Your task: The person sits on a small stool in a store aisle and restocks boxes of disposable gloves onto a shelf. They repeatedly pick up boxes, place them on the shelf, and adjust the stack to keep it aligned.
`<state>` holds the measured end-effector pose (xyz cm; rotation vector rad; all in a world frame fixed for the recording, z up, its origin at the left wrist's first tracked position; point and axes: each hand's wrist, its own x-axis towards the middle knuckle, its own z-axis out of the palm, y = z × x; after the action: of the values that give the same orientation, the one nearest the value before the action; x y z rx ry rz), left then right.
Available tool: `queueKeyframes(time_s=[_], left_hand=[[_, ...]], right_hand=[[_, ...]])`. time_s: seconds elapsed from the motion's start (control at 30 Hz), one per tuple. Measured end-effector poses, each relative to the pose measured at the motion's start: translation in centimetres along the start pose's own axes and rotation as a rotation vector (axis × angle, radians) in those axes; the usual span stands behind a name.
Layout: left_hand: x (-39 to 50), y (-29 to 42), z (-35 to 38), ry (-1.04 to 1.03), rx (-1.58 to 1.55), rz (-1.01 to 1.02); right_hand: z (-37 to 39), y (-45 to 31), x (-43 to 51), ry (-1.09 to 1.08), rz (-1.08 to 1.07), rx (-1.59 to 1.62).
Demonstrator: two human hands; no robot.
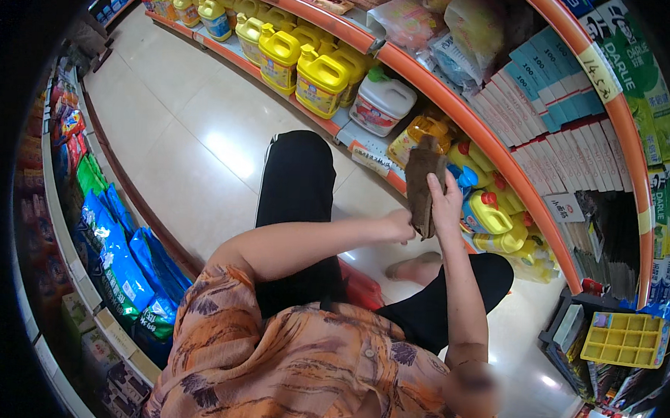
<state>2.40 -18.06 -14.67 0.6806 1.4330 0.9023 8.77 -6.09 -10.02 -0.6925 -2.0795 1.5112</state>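
Note:
A folded brown cloth (423,193) is in my right hand (447,205), with the thumb and fingers on its right edge. It hangs in front of the lower shelf, covering part of a yellow jug of amber liquid (413,139). My left hand (398,227) is blurred and curled just left of the cloth's lower end; whether it grips the cloth cannot be told. A white jug with a green cap (383,104) stands behind and to the left. Yellow detergent jugs (321,82) line the same shelf. A yellow bottle with a red cap (487,212) is right of my right hand.
An orange shelf edge (447,85) curves above the jugs. Stacked boxes (584,152) and plastic bags fill the upper shelf. Blue bags (117,255) stand on the left shelf. Something red (360,283) lies between my bent legs. A yellow compartment tray (623,339) sits at right.

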Motion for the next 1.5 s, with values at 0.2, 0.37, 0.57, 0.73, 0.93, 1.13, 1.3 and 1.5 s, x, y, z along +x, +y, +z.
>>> queueKeyframes(time_s=[0.2, 0.37, 0.57, 0.73, 0.93, 1.13, 1.3, 1.5], left_hand=[[-2.2, 1.2, 0.0, -0.058, 0.658, 0.428], [-3.5, 1.9, -0.1, -0.231, 0.822, 0.533], [-4.2, 2.7, -0.8, -0.297, 0.946, 0.597], [-4.4, 2.6, -1.2, -0.278, 0.942, 0.600], [-4.4, 2.6, -1.6, -0.255, 0.965, 0.586], [-4.6, 3.3, -1.9, -0.267, 0.952, 0.521], [-4.3, 3.2, -2.1, -0.098, 0.898, 0.642], [-4.0, 4.5, -2.9, 0.242, 0.428, 0.748]], right_hand=[[2.1, -4.0, 3.9, -0.112, -0.107, -0.350], [4.6, -11.3, 8.7, -0.130, -0.573, -0.675], [8.7, -20.8, 17.8, 0.180, -1.098, -0.972], [12.8, -20.7, 25.1, 0.215, -1.175, -1.317], [14.5, -15.2, 27.0, -0.235, -0.832, -1.444], [13.0, -15.6, 25.8, -0.135, -1.044, -1.320], [8.5, -15.6, 19.8, -0.140, -1.029, -0.938], [-1.6, -15.4, 9.1, 0.223, -0.737, -0.714]])
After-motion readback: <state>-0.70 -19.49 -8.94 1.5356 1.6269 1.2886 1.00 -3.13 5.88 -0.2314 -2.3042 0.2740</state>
